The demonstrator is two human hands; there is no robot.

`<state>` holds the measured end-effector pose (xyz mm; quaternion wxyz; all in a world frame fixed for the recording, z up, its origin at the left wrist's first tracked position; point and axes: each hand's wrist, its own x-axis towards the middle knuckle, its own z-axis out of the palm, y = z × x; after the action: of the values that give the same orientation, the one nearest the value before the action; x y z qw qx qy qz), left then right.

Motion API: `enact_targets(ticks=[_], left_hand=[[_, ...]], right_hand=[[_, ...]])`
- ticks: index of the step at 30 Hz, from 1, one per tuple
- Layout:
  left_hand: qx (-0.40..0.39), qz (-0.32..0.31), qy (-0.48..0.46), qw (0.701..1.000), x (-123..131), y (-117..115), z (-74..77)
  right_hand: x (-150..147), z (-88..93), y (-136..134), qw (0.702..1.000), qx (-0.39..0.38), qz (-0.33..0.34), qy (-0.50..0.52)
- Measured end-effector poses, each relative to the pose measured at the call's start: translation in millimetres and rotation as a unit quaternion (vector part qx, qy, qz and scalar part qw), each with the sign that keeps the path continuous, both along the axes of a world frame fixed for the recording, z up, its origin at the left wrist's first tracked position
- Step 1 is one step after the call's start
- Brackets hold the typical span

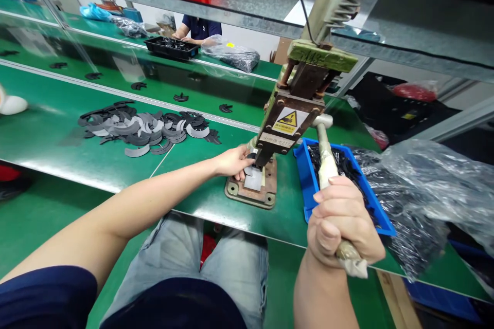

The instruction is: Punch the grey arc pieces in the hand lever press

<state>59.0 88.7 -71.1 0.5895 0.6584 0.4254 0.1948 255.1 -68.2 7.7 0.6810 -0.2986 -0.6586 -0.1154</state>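
Observation:
My right hand (343, 221) is wrapped around the tape-covered lever handle (327, 162) of a hand press (289, 118). My left hand (236, 161) is closed at the foot of the press, pinching a small dark curved piece (250, 156) under the ram; fingers and ram partly hide it. Below the ram lies a metal plate (253, 181) on the rusty press base (231, 195). Left of my left hand, a loose heap of grey and black curved pieces (144, 128) is spread on the green table (193, 164).
A blue bin (306, 185) of black parts stands right of the press, beside clear plastic bags (424, 185). Several black pieces lie spaced along the green belt (154, 95) behind. Across it, a person's hands (183, 37) are at a black tray (170, 50). A metal shelf (250, 15) runs overhead.

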Motion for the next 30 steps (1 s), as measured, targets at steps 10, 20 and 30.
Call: enact_targets(ticks=[10, 20, 30], left_hand=[[-0.055, -0.029, 0.087, 0.994, 10, 23, 2.3], [0.022, -0.11, 0.074, 0.991, -10, 24, 24.0], [0.386, 0.055, 0.427, 0.816, -157, 112, 0.1]], right_hand=[[-3, -1.6, 0, 1.0, 0.0, -0.004, 0.016], [8, 0.2, -2, 1.0, -0.007, 0.018, -0.021], [1, -0.6, 5, 0.999, 0.031, 0.012, 0.012]])
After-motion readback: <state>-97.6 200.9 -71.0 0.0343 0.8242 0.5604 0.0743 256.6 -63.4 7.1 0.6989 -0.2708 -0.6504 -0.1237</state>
